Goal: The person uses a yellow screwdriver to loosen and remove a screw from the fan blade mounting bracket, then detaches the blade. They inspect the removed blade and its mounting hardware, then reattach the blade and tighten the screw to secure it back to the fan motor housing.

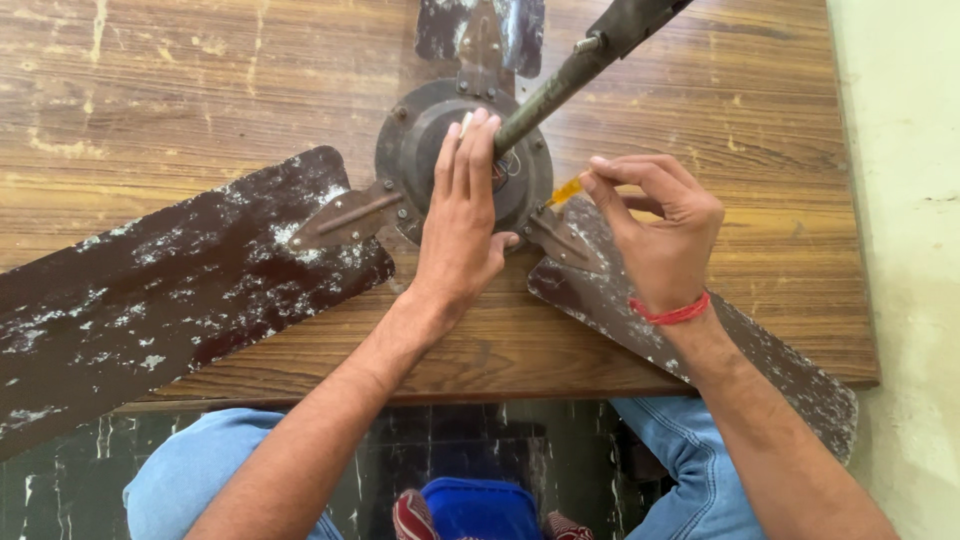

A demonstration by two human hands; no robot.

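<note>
My left hand [458, 225] flat, fingers extended, on ceiling-fan motor hub [420, 150] beside downrod [545, 95]. My right hand [660, 230] pinches yellow-handled screwdriver [566, 189] at hub edge. Fan lies on wooden bench [200, 90], 3 blades [170, 280] visible.

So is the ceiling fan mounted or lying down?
Lying down: the ceiling fan rests flat on the wooden table, blades spread, left hand on its hub.

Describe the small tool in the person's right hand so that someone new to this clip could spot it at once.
On the wooden table lies a brown ceiling fan. Right of its round hub, the right hand pinches a thin tool with a translucent yellow-orange handle. It is the only bright piece among the dull metal.
</note>
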